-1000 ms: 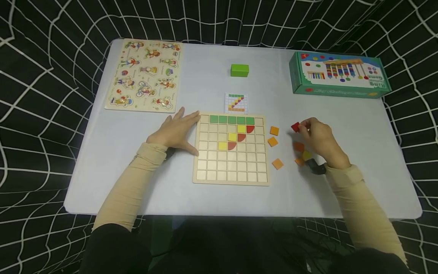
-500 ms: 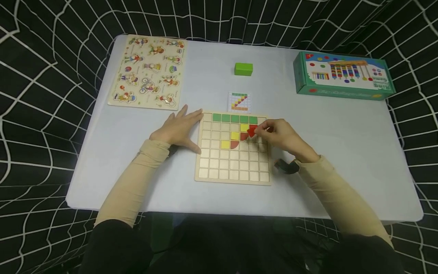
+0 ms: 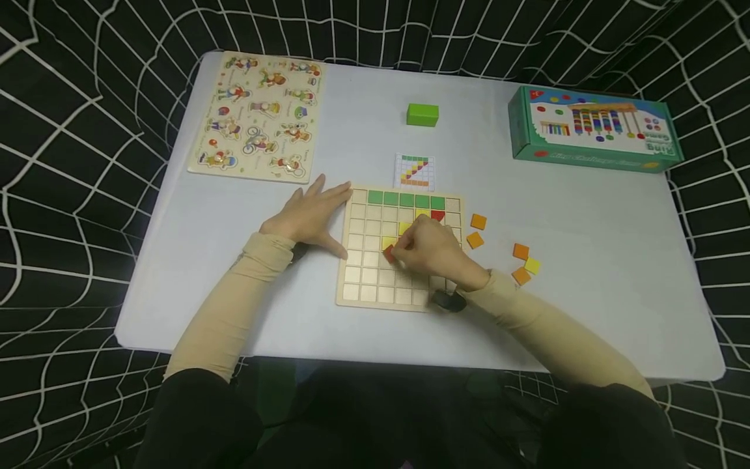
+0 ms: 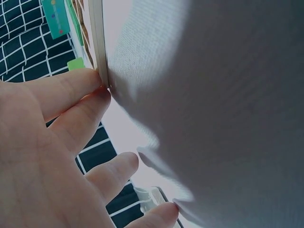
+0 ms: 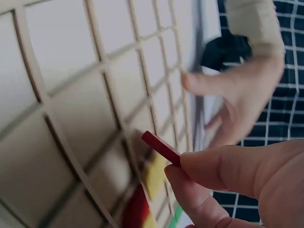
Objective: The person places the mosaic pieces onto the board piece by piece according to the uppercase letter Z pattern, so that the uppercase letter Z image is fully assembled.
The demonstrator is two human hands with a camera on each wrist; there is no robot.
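Note:
My right hand [image 3: 430,247] is over the wooden grid board [image 3: 369,277], pinching a small red tile [image 5: 161,148] between thumb and fingertip. In the right wrist view the tile is tilted, close over the cells next to a yellow tile [image 5: 155,175]. My left hand [image 3: 309,215] lies at the board's left edge with fingers spread, its fingertips against the wooden side in the left wrist view. Green tiles [image 3: 407,200] line the board's top row. Below them, a diagonal of yellow and red tiles is partly hidden by my right hand.
A pattern card [image 3: 415,172] lies just behind the board. Loose orange tiles [image 3: 478,221] and a yellow tile [image 3: 532,266] lie to the right. Farther back are a green block [image 3: 422,115], a picture peg puzzle [image 3: 246,144] and a green game box [image 3: 597,130].
My right hand has carried the red tile from the table at the right onto the board, then farther left and nearer me. My left hand has stayed at the board's edge.

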